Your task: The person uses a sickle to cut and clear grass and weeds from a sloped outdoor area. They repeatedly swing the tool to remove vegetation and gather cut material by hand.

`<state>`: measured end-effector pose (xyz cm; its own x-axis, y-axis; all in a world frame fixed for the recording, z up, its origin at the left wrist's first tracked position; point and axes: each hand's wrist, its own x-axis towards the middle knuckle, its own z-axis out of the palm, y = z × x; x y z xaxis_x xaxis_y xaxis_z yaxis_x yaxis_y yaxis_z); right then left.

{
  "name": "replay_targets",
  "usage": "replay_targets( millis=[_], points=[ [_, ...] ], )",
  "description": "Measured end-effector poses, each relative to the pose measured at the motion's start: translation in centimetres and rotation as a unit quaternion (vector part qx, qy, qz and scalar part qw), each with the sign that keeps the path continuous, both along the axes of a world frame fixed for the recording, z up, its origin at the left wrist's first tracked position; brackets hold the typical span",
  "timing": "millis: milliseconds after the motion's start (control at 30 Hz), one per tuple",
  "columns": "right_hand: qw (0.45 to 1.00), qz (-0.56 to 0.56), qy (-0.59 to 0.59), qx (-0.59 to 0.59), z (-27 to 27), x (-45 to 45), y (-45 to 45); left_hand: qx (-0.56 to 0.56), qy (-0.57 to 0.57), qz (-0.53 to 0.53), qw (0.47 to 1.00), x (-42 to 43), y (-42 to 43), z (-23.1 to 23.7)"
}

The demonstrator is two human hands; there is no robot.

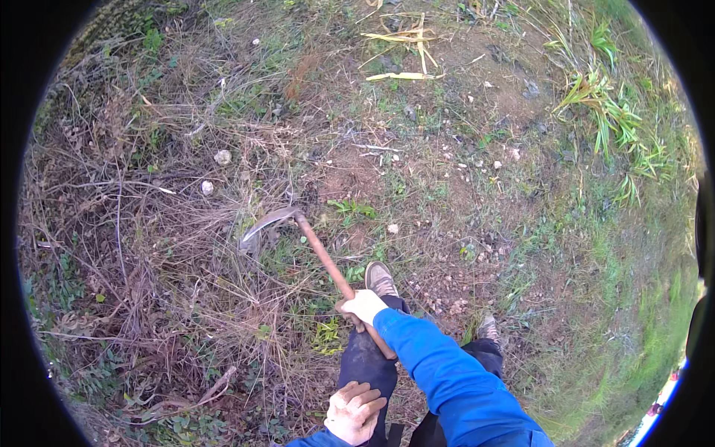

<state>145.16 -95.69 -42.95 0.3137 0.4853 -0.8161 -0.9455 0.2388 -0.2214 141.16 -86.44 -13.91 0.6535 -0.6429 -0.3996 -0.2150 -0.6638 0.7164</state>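
Observation:
My right hand point(363, 308), in a light work glove and below a blue sleeve, grips the lower part of a sickle's wooden handle point(324, 257). The handle's butt end sticks out below the fist, over my left trouser leg. At the far end, the curved metal sickle blade point(269, 222) points left, just over dry grass. My left hand point(353, 412), also gloved, is by my left thigh with its fingers curled in. Nothing shows in it, though its palm side is hidden.
Dry cut grass and brush point(184, 251) cover the ground on the left, with pale stones point(222, 157) among them. Yellow stalks point(410, 39) lie ahead. Green leafy clumps point(606, 109) are at the right. My left shoe point(381, 279) stands ahead of the right shoe point(489, 328).

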Motion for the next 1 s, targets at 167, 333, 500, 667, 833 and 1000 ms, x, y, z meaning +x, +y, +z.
replay_targets(
  millis=[167,333,500,667,833,1000],
  points=[
    [0.956,-0.267,0.057,-0.105,1.8,0.6,-2.9,-0.037,0.021,0.052,0.998,0.9,2.4,-0.3],
    [0.812,-0.513,0.14,-0.24,-8.2,4.5,-15.3,-0.043,0.021,0.089,0.995,1.2,4.1,-0.3],
    [0.78,-0.556,0.141,-0.25,-17.5,13.0,-20.3,-0.035,0.031,0.114,0.992,1.6,4.0,-0.9],
    [0.969,-0.086,0.039,-0.23,-13.4,19.4,-5.9,-0.039,0.016,0.145,0.988,1.3,1.7,-1.7],
    [0.952,0.246,-0.159,0.09,1.2,12.9,5.1,0.01,0.006,0.147,0.989,0.5,-1.5,-0.5],
    [0.999,-0.048,-0.015,0.007,5.9,9.2,-2.3,0.047,-0.014,0.205,0.978,0.4,-4.6,0.4]
  ],
)
